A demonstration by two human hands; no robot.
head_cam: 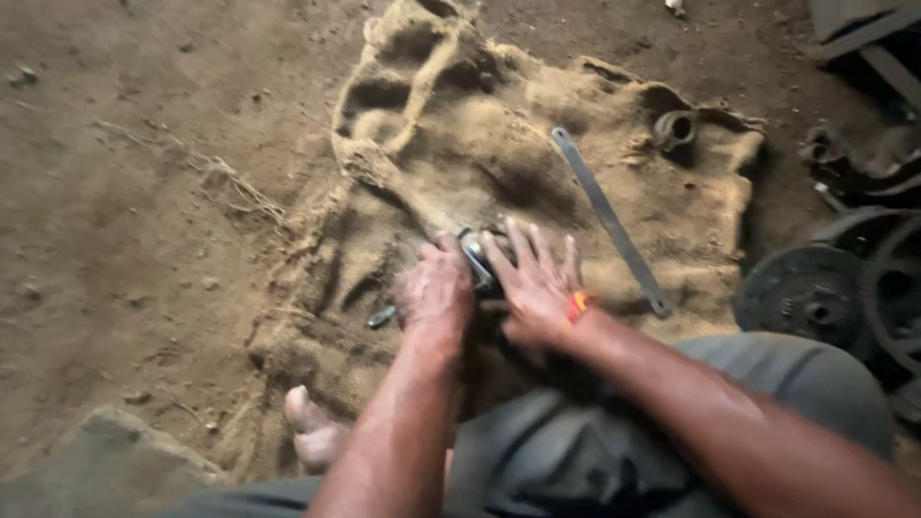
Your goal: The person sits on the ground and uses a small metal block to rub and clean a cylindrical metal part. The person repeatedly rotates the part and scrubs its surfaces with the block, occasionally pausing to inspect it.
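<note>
- In the head view, we see our left hand (436,288) closed over a small dark metal part with a shiny rim (476,257), gripping it from the left side; the part sits between both hands, low on the crumpled brown burlap sack (499,144) spread over the dirt floor (144,192).
- Our right hand (535,286) lies open with fingers spread, pressing flat against the right side of the same part; an orange thread band (578,305) circles its wrist.
- The part is mostly covered by the two hands, so we cannot tell its exact shape or how firmly it seats on the sack.
- We judge that the open right hand gives little hold: if the part turns or slips, it could roll off the soft, uneven sack into the dirt.
- A small grey metal piece (381,316) lies just beside our left hand; a nudge of the wrist could push it into a fold of the sack, where it would be hard to find.
- Our bare foot (312,432) rests on the sack's lower edge, near the hands, so a dropped part could land on the toes.
- The long flat grey metal bar (611,221) lies to the right of our right hand, and a short metal tube piece (674,128) sits further up; a sweeping elbow might knock either one.
- Dark round iron wheels (806,293) are stacked at the far right, well apart from the hands.
</note>
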